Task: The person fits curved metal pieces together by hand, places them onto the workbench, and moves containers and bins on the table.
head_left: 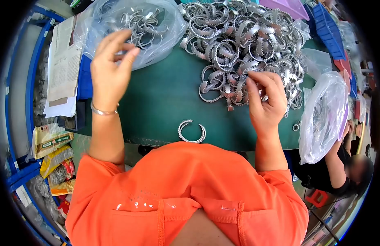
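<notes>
A big heap of silvery open metal rings with toothed or beaded edges [239, 41] covers the far right of the green table. At its near edge is my right hand [268, 96], fingers curled and thumb close to the index fingertip. Whether a ring is pinched there is unclear. My left hand [112, 65] hovers at the near side of a clear plastic bag [169, 45], thumb and fingers apart, nothing visible in it. Several similar rings [142, 26] lie in that bag. A single ring [192, 131] rests on the table close to my body, its gap facing away.
The green table [165, 94] spans the front. Another clear plastic bag [323, 119] hangs at its right edge, near small rings [296, 125]. Papers [63, 65] lie at left beside blue shelving [30, 82]. A co-worker [341, 168] sits at right. Blue trays [329, 30] stand behind.
</notes>
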A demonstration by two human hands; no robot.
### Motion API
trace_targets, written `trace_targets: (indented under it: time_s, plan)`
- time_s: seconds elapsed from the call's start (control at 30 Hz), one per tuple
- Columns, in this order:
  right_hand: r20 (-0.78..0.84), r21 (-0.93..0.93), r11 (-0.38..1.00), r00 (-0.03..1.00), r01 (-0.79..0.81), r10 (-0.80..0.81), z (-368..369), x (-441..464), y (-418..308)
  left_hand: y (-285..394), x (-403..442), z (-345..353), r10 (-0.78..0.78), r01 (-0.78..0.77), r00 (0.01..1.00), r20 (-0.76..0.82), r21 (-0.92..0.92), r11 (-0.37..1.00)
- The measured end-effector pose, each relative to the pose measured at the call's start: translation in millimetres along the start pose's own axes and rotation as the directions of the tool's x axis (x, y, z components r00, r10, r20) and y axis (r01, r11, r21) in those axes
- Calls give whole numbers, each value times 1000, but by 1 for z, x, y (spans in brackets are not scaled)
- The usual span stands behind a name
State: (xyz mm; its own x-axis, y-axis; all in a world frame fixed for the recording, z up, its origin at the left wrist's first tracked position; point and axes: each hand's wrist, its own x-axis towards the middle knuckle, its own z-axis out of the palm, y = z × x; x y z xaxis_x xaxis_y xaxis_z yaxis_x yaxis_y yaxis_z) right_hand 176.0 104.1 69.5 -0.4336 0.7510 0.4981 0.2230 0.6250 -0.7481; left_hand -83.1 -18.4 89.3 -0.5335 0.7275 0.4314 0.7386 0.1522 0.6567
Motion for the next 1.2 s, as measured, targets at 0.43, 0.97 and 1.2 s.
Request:
trace_targets:
  time_s: [0.43, 0.97, 1.2]
  plan:
    - [-30, -242, 907, 932, 344, -361, 10, 48, 14, 22, -45, 40, 50, 91, 927, 371, -353, 931]
    - [-134, 133, 963, 967, 236, -219, 13, 37, 21, 31, -56, 49, 106, 68, 922, 372, -427, 902]
    - [470, 213, 961, 881, -178, 59, 23, 4, -5, 31, -59, 46, 47, 140, 938, 345, -498, 856]
